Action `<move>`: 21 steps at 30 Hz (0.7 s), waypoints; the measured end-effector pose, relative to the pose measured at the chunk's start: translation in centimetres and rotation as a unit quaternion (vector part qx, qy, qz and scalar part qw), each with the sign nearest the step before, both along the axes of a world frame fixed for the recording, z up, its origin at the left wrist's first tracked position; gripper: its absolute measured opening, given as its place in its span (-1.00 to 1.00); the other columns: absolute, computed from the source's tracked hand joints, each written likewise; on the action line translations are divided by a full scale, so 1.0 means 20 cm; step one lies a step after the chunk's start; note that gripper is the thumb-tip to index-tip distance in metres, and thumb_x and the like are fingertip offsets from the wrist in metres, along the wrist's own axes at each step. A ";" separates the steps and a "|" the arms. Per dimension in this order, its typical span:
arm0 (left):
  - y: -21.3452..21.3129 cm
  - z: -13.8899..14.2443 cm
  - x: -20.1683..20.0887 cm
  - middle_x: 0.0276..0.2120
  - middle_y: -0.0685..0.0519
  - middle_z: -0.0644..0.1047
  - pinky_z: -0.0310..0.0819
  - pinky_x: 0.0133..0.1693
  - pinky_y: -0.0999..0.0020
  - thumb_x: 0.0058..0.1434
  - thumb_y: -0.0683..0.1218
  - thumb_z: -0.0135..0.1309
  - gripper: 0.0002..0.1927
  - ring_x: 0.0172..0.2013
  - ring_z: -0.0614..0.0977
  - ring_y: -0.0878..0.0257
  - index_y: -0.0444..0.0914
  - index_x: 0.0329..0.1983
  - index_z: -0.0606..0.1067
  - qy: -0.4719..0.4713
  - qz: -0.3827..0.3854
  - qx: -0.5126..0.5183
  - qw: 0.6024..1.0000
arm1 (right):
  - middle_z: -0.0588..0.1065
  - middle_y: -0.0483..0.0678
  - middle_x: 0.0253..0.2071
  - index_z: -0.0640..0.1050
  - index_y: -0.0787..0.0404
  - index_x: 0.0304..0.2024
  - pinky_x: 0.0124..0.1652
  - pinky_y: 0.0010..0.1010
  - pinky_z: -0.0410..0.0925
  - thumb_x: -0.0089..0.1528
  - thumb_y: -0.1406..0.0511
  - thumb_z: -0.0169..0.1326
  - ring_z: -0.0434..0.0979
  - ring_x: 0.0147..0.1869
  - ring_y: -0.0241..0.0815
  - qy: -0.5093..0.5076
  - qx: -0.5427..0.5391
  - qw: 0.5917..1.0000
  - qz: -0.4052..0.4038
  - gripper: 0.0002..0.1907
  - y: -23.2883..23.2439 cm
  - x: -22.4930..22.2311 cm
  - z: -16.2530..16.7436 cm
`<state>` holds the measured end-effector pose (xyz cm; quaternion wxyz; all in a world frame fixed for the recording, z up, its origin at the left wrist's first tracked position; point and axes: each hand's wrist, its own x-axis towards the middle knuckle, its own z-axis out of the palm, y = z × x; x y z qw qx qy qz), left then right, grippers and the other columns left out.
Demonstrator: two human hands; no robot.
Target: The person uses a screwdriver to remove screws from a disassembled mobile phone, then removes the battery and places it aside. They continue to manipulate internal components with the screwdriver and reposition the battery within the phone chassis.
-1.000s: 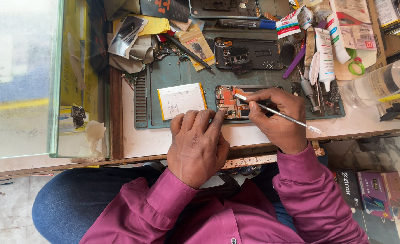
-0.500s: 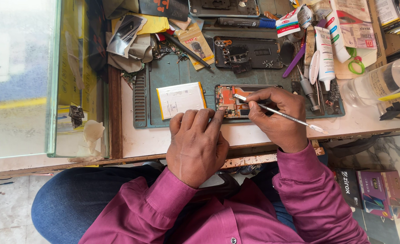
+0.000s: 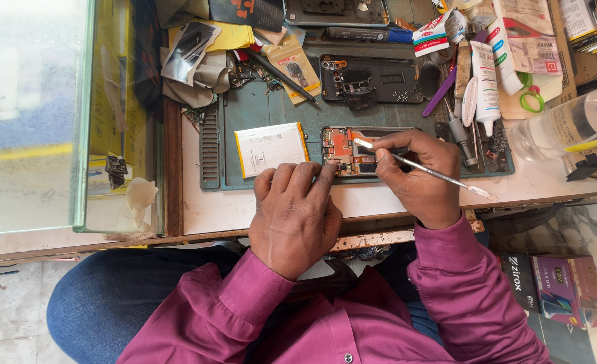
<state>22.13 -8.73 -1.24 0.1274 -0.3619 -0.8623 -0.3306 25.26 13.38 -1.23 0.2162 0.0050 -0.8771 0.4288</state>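
Note:
An opened phone (image 3: 350, 149) with an orange circuit board lies on a dark green work mat (image 3: 312, 111). My left hand (image 3: 296, 216) rests palm down at the phone's near edge, fingertips pressing on the board's lower left corner. My right hand (image 3: 416, 176) grips a thin white brush (image 3: 425, 170) like a pen, its tip touching the board's upper right part. A white phone battery (image 3: 271, 148) lies on the mat just left of the phone.
A second opened phone back (image 3: 369, 79) lies farther up the mat. A white glue tube (image 3: 485, 74), a screwdriver (image 3: 462, 133), a purple pry tool (image 3: 441, 93) and packets crowd the right. A clear plastic bottle (image 3: 568, 125) lies at the right edge. A glass pane (image 3: 35, 114) stands left.
The brush tip has shifted slightly over the board. My left hand stays pressed on the phone's edge.

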 end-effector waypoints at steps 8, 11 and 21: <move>0.00 0.00 0.00 -0.09 -0.04 0.50 0.23 0.10 0.07 0.03 -0.11 0.14 -0.42 -0.04 0.50 0.06 -0.31 0.19 0.50 0.003 0.000 0.001 1.000 | 0.61 -0.07 -0.33 0.63 0.32 -0.16 -0.37 -0.61 0.41 0.28 0.43 0.23 0.57 -0.34 -0.44 -0.018 0.010 1.000 -0.007 -0.91 -0.01 -0.01 0.00; 0.00 0.00 0.00 -0.08 -0.04 0.50 0.23 0.10 0.08 0.03 -0.11 0.14 -0.41 -0.04 0.50 0.06 -0.31 0.20 0.50 0.009 0.001 0.005 1.000 | 0.61 -0.07 -0.33 0.64 0.32 -0.16 -0.37 -0.61 0.41 0.28 0.43 0.23 0.57 -0.34 -0.44 -0.020 0.009 1.000 -0.009 -0.91 -0.01 -0.01 0.01; 0.00 0.00 0.00 -0.09 -0.02 0.50 0.23 0.10 0.08 0.04 -0.11 0.13 -0.42 -0.05 0.49 0.08 -0.31 0.19 0.50 0.004 0.001 -0.001 1.000 | 0.61 -0.08 -0.38 0.65 0.31 -0.18 -0.42 -0.60 0.40 0.31 0.38 0.26 0.58 -0.40 -0.41 0.000 0.035 0.999 -0.021 -0.90 -0.02 -0.01 0.01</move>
